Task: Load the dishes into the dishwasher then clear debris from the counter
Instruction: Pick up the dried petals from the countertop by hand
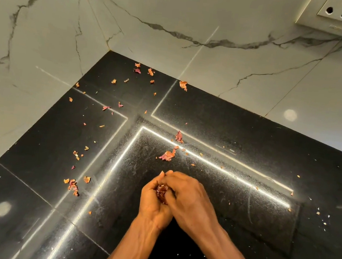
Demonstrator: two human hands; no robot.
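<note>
- Left hand (154,204) - cupped palm-up just above the black speckled polished-stone table (249,149), its grip closed around a wad of reddish-brown papery skins (161,192).
- Right hand (189,198) - lies over the left from the right side, fingers curled down onto the same wad. Its grip is clamped on the wad too, but the fingertips are mostly hidden.
- The wad sits between the two palms and only a small patch shows in the gap.
- Loose reddish-orange skin scraps (168,156) are on the table. The biggest piece is just beyond the hands, with another near it on the bright reflected light strip (215,167).
- More scraps are scattered toward the far corner and along the left wall side, with one cluster to the left of the hands at the near-left.
- Small white crumbs (318,213) dot the table at the right, well apart from the hands.
- White grey-veined marble wall tiles (159,9) meet the table on two sides.
- A cream wall socket plate (339,16) is on the wall at top right.
</note>
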